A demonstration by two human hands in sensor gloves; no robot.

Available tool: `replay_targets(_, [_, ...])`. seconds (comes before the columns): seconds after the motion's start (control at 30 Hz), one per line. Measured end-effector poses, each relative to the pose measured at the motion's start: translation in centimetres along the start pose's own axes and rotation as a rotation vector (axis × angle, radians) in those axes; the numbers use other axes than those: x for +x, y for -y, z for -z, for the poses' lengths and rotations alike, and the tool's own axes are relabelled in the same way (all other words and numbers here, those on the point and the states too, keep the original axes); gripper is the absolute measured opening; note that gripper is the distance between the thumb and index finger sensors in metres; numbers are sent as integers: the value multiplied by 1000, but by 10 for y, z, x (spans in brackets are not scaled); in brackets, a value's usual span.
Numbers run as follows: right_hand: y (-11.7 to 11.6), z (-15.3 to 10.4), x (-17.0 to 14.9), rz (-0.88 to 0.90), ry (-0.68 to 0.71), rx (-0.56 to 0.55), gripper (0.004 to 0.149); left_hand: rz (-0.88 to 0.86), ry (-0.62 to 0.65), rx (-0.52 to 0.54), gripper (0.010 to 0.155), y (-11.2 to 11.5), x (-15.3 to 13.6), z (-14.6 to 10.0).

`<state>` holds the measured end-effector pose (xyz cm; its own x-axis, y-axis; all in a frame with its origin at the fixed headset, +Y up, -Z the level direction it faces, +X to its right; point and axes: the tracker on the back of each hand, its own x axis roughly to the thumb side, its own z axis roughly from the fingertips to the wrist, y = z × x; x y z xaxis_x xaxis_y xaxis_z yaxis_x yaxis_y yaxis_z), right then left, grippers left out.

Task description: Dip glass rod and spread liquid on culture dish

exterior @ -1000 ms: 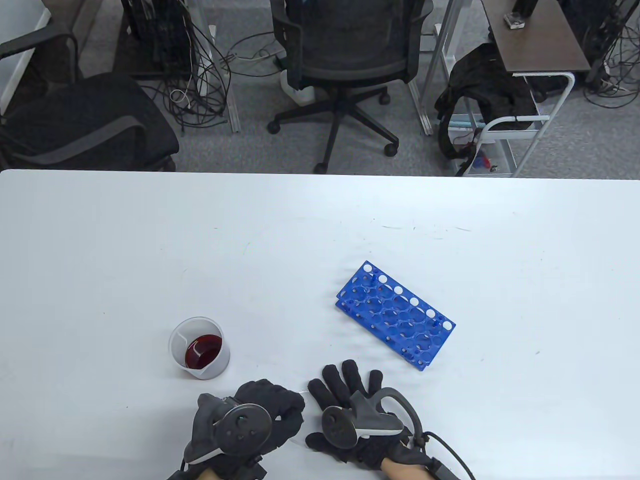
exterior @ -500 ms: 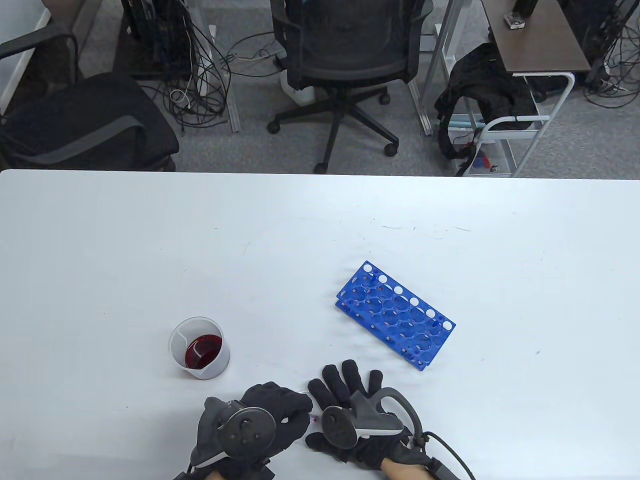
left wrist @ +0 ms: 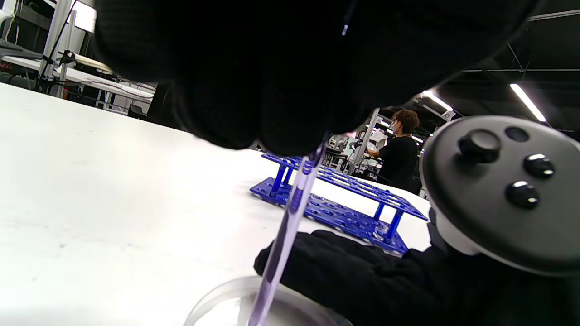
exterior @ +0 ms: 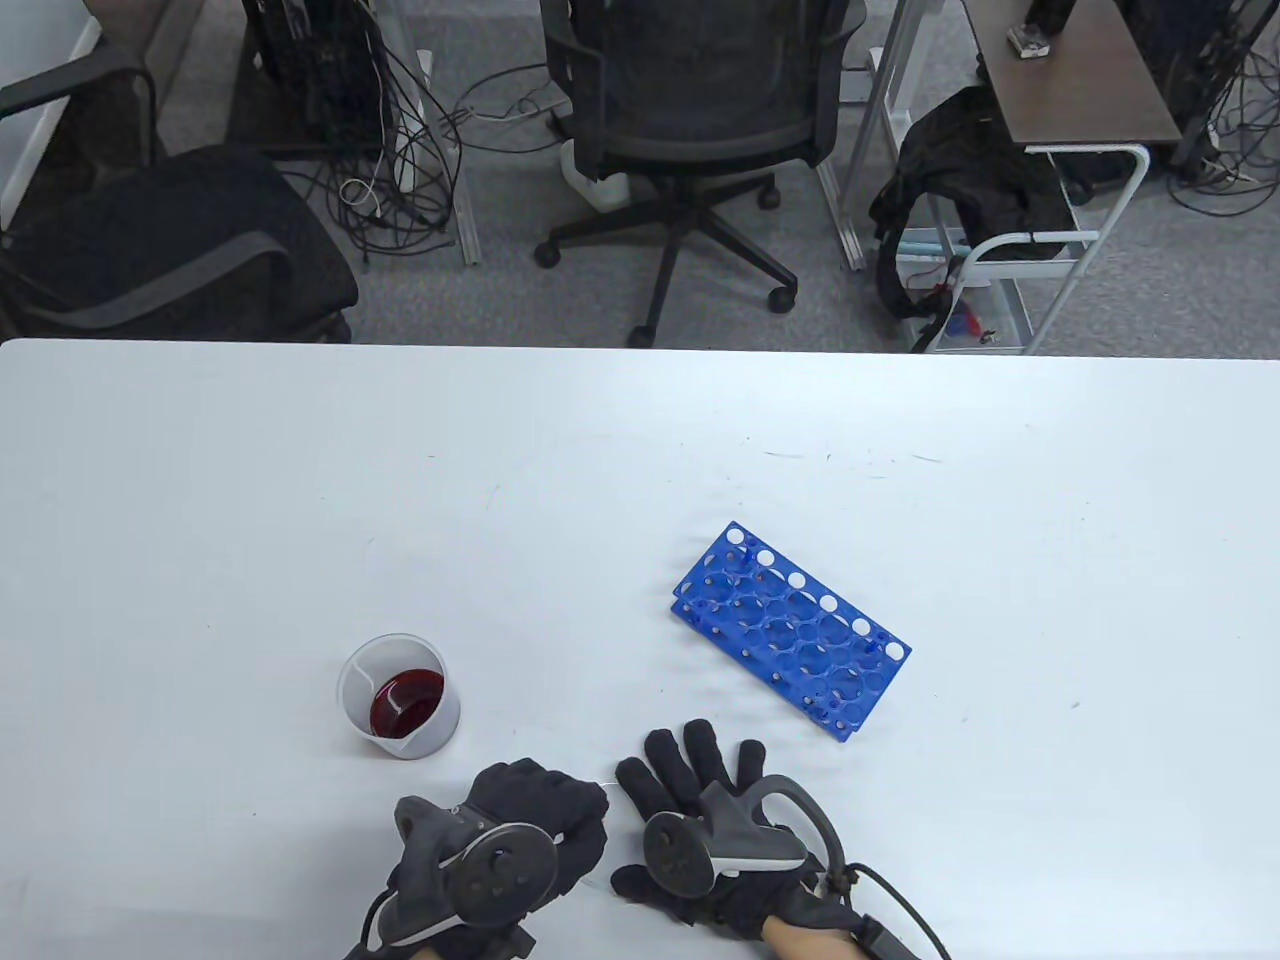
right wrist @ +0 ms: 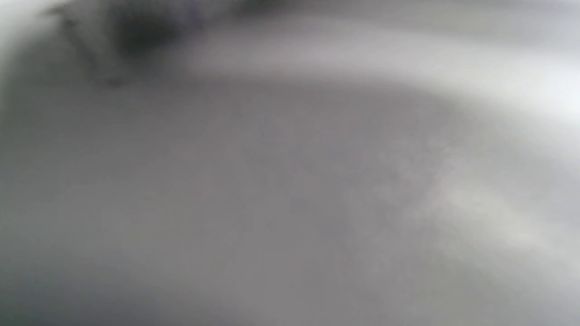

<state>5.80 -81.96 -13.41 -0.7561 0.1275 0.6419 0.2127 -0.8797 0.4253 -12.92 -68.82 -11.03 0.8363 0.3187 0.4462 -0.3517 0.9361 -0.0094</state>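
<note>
Rod (left wrist: pixel 290 213): steep, tip down in dish (left wrist: pixel 217 299). Left hand (exterior: pixel 530 815) grips its top. Right hand (exterior: pixel 700 810): spread flat, holding nothing.

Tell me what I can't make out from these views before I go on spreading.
- Dish: hidden under both hands in the table view; only part of its rim shows at the left wrist view's bottom edge.
- Glass rod: its tip is cut off there, so contact with the dish is unclear.
- Right wrist view: blurred grey all over.
- Right hand: lies flat; whatever is beneath is hidden.
</note>
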Motion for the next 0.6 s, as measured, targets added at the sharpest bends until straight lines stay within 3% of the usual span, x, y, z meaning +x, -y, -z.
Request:
replay_targets(0.3, [0, 0, 0, 0, 0, 0, 95, -85, 19, -57, 35, 3, 0, 0])
replay_targets(0.6, [0, 0, 0, 3, -2, 2, 95, -88, 49, -7, 36, 12, 9, -2])
